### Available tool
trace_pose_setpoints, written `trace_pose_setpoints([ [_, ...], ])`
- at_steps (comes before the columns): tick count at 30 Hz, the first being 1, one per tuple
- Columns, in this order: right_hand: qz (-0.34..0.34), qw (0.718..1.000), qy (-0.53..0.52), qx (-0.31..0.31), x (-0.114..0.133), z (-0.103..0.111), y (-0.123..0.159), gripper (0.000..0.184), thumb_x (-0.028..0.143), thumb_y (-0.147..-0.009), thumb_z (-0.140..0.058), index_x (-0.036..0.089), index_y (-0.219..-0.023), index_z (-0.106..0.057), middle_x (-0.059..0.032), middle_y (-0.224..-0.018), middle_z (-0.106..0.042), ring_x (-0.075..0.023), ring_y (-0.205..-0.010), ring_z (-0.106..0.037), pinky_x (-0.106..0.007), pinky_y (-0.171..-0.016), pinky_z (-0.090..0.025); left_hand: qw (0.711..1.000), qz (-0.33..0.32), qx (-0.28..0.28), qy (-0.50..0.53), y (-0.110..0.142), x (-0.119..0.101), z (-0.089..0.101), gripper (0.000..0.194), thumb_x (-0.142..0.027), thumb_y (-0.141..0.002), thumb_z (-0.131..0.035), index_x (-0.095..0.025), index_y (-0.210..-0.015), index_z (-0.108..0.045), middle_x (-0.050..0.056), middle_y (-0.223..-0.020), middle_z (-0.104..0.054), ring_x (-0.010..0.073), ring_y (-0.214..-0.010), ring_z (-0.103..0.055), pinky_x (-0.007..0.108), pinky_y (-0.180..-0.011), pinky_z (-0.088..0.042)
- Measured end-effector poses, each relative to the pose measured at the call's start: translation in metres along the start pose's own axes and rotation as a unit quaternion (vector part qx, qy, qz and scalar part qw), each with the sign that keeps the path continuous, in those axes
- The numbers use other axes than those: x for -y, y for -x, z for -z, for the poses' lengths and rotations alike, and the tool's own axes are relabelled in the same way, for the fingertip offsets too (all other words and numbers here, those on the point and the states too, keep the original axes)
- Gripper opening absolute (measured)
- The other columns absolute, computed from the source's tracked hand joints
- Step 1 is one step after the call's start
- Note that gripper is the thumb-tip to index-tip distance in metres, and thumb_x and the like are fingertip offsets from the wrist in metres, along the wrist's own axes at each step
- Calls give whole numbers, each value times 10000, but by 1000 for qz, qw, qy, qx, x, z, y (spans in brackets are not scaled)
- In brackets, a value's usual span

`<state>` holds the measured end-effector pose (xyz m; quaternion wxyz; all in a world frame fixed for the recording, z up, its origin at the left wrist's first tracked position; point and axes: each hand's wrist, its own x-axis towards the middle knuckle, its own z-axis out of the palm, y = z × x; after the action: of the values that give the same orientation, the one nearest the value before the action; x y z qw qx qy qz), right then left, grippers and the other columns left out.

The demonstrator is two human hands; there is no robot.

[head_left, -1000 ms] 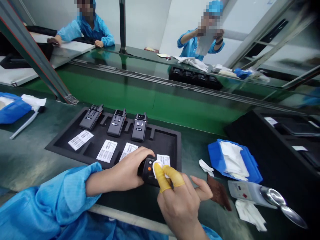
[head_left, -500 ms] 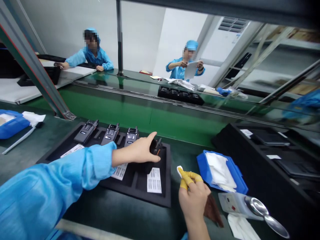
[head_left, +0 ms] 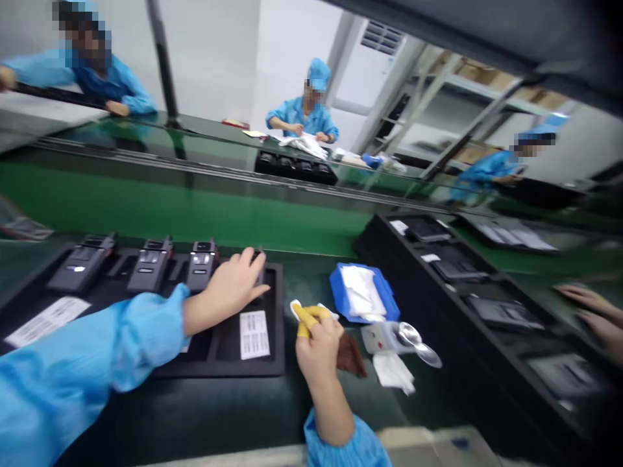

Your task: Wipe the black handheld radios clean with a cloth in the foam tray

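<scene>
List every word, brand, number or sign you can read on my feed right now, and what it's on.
No text is legible in this view.
Badges on the left radio, middle radio and right radio: too blurred to read.
Right white label and left white label in the tray: rows of dark print, too small and blurred to read.
Pale container: a small reddish mark, not readable.

I can read no words from here: on the white labels [head_left: 254, 335] in the black tray [head_left: 228, 370] the printed rows blur, as do the badges [head_left: 200, 271] on the radios [head_left: 148, 280] along its back.
</scene>
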<state>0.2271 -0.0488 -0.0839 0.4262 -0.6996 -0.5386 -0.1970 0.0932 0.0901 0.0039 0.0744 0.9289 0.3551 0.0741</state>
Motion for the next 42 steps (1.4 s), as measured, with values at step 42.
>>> trace_pose_setpoints([
  [42, 354, 912, 130, 164, 12, -83, -112, 197, 69, -811, -542, 215, -807, -675, -10, -921, -666, -157, -871, -500, -417, -968, -171, 962, -96, 137, 215, 73, 30, -35, 767, -462, -767, -698, -139, -1394, -397, 168, -1483, -290, 320, -1387, -227, 525, -1133, -215],
])
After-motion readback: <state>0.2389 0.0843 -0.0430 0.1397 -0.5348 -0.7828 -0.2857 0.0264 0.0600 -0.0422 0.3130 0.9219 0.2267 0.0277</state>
